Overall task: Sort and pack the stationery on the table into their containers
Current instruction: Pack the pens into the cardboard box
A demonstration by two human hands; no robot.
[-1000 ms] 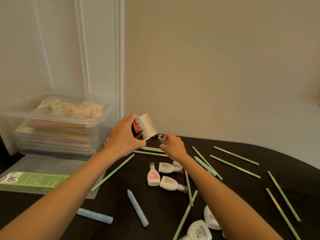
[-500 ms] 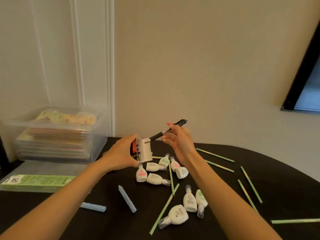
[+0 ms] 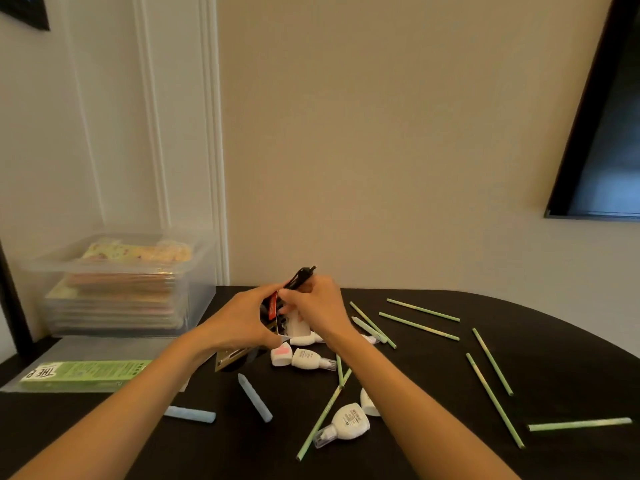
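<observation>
My left hand [image 3: 242, 320] grips a small black, red and white pen box [image 3: 273, 315] just above the black table [image 3: 554, 341]. My right hand [image 3: 317, 308] pinches a black pen [image 3: 300, 277] whose lower part sits inside the box's open top; only its upper end shows. Several white correction-tape dispensers [image 3: 306, 359] lie below the hands, another dispenser [image 3: 343, 422] nearer me. Several green pencils [image 3: 419, 325] are scattered to the right. Two blue chalk-like sticks [image 3: 255, 398] lie at the front left.
A clear plastic bin [image 3: 117, 285] stacked with paper pads stands at the back left against the wall. A green flat box [image 3: 83, 372] lies on a clear lid in front of it. A brown card [image 3: 231, 358] lies under my left wrist.
My right hand has brought the black pen down from beside the box into its open top. Both hands are now together over the box.
</observation>
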